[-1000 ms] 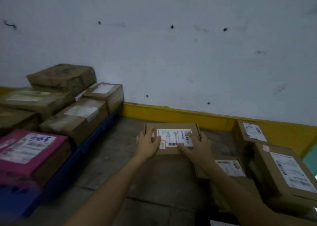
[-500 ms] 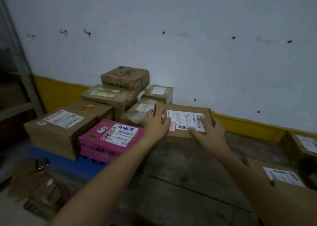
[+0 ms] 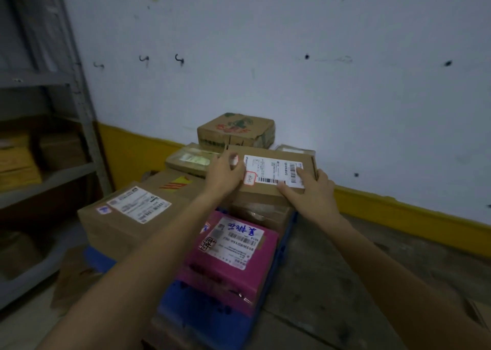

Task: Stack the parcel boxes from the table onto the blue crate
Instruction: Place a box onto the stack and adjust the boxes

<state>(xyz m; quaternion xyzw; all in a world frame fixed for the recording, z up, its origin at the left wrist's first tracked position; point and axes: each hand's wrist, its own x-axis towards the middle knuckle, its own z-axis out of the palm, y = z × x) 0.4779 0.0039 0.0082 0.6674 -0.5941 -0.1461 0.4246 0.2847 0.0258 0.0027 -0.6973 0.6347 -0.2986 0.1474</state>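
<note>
A flat brown parcel box (image 3: pixel 268 192) with a white shipping label is held between both hands above the stack on the blue crate (image 3: pixel 204 315). My left hand (image 3: pixel 225 175) grips its left edge, my right hand (image 3: pixel 309 192) its near right corner. It hovers over or rests on another brown box (image 3: pixel 261 214); I cannot tell which. On the crate lie a pink box (image 3: pixel 231 264), a large brown box (image 3: pixel 125 216) at the left and a printed carton (image 3: pixel 236 130) at the back.
A grey metal shelf (image 3: pixel 79 110) with cartons stands at the left. The wooden table (image 3: pixel 332 278) runs along the crate's right side, against a white wall with a yellow base strip (image 3: pixel 398 214). Flattened cardboard (image 3: pixel 77 272) lies on the floor.
Both hands have carried the labelled box from the table leftward to over the stacked boxes on the crate. My view has swung left, and the shelf has come into sight.
</note>
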